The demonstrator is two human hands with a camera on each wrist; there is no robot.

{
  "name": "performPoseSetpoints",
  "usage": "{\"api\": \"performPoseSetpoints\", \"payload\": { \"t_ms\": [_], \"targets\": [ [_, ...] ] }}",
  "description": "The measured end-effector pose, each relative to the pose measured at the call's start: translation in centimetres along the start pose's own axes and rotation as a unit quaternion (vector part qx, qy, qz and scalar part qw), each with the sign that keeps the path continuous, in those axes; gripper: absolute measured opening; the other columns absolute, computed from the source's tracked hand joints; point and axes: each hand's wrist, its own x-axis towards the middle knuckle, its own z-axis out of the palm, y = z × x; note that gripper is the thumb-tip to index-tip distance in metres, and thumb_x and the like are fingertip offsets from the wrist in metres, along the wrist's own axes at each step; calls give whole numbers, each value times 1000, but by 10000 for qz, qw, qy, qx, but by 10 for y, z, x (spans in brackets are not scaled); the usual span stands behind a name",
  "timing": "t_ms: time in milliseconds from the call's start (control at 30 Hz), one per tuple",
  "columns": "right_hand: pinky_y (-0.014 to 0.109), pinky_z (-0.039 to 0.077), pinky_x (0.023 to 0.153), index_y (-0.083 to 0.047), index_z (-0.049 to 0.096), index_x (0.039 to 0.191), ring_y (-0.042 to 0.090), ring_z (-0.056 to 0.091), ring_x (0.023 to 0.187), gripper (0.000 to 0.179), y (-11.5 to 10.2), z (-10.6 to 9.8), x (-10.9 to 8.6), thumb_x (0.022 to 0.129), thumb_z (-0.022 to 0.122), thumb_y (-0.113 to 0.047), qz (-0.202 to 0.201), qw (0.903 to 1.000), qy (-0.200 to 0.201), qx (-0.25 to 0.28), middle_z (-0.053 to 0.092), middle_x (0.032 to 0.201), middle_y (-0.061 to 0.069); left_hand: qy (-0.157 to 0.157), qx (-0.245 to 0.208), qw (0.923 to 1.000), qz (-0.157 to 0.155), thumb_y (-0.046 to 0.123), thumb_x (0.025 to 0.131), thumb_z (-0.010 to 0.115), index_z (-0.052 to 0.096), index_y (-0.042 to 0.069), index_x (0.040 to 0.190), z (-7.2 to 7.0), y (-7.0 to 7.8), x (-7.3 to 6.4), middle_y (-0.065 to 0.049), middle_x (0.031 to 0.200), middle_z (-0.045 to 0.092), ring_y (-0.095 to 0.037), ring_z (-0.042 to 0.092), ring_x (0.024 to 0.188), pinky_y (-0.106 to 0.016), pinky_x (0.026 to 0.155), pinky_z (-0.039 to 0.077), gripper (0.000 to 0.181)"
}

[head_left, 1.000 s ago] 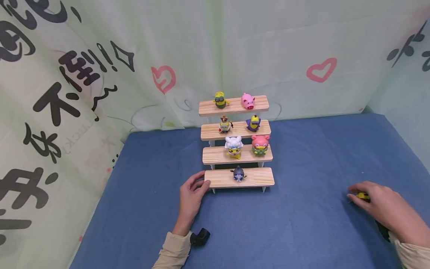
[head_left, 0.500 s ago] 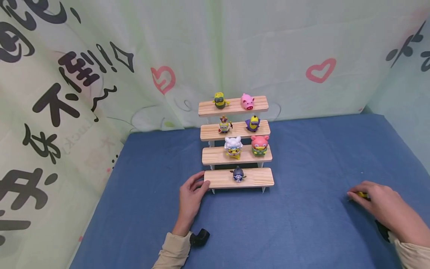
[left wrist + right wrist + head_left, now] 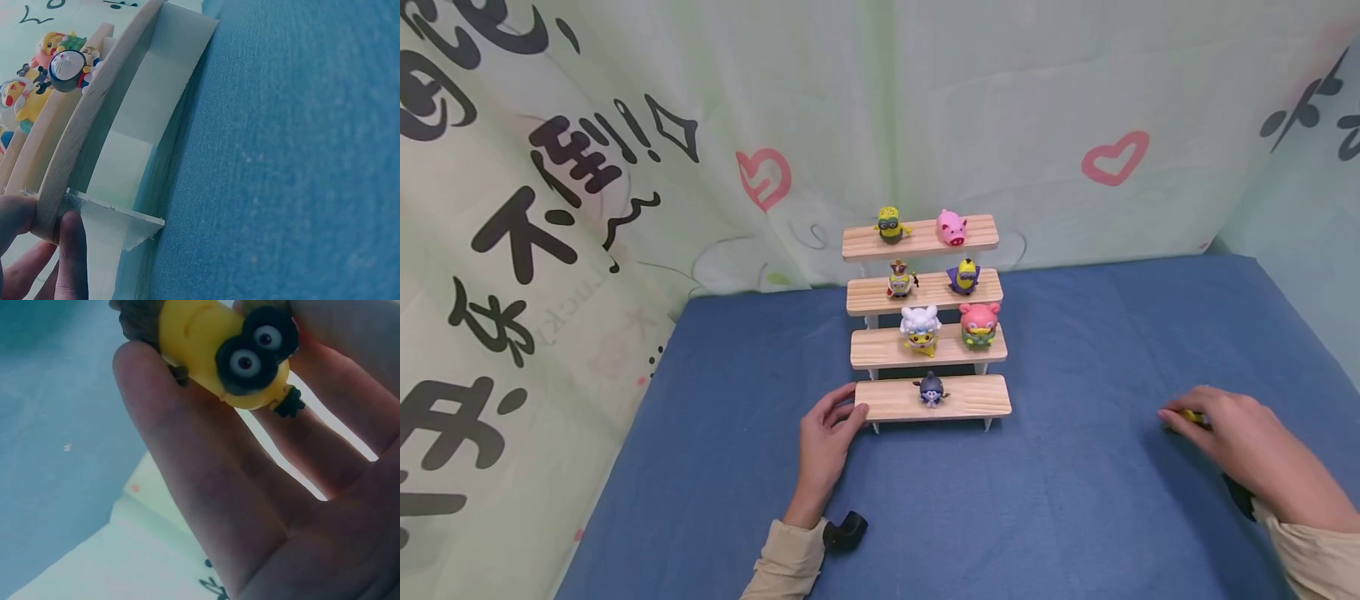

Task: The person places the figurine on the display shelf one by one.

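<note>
My left hand (image 3: 823,442) pinches the left end of the lowest step (image 3: 883,400) of a four-tier wooden display stand, thumb at its front edge. The left wrist view shows the fingers around that board end (image 3: 49,215), above a white support piece (image 3: 119,219). At the far right of the head view, my right hand (image 3: 1251,446) holds a yellow Minion figurine (image 3: 206,331) with goggle eyes. Fingers and thumb close around its body. A small dark-hooded figurine (image 3: 931,390) stands on the middle of the lowest step; its white face (image 3: 65,65) shows in the left wrist view.
Above it, a white-hooded figurine (image 3: 921,329) and a pink one (image 3: 978,325) share a step. Two Minions (image 3: 900,281) stand on the third step; a Minion (image 3: 889,225) and a pink pig (image 3: 952,227) top the stand. Blue cloth (image 3: 1075,500) covers the table; a printed curtain (image 3: 1000,100) hangs behind.
My right hand has moved a little left and toward the back of the table, carrying the Minion figurine. The left hand stays at the step's end.
</note>
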Motion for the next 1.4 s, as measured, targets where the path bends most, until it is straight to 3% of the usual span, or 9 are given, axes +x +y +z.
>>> {"api": "performPoseSetpoints", "payload": {
  "t_ms": [333,667,900,1400],
  "targets": [
    [39,52,56,-2,76,89,15,62,65,8,-19,-8,5,87,74,-10,-445,9983,371,100,68,81,5,49,-14,10000,-22,10,90,74,63,2,129,1,1,0,-17,123,67,-24,70,97,-22,79,58,42],
    [32,51,56,-4,76,94,10,62,67,8,-35,-14,9,89,72,-9,-796,9955,467,209,67,83,-1,97,59,9999,19,10,90,74,63,2,129,0,1,-1,-17,122,67,-26,70,97,-22,79,58,41],
    [27,49,55,-8,76,91,5,60,66,5,-42,-15,10,86,75,-7,-1091,9896,916,216,66,82,-6,70,71,10000,4,10,90,74,63,3,129,2,1,-1,-17,121,67,-23,71,95,-22,79,58,41],
    [29,51,59,-9,76,91,6,61,69,5,-81,-20,29,88,75,-12,-1263,9879,785,444,66,82,-6,49,37,10000,9,8,90,74,63,2,129,1,2,0,-18,119,67,-22,71,92,-23,78,58,41]
  ]
}}
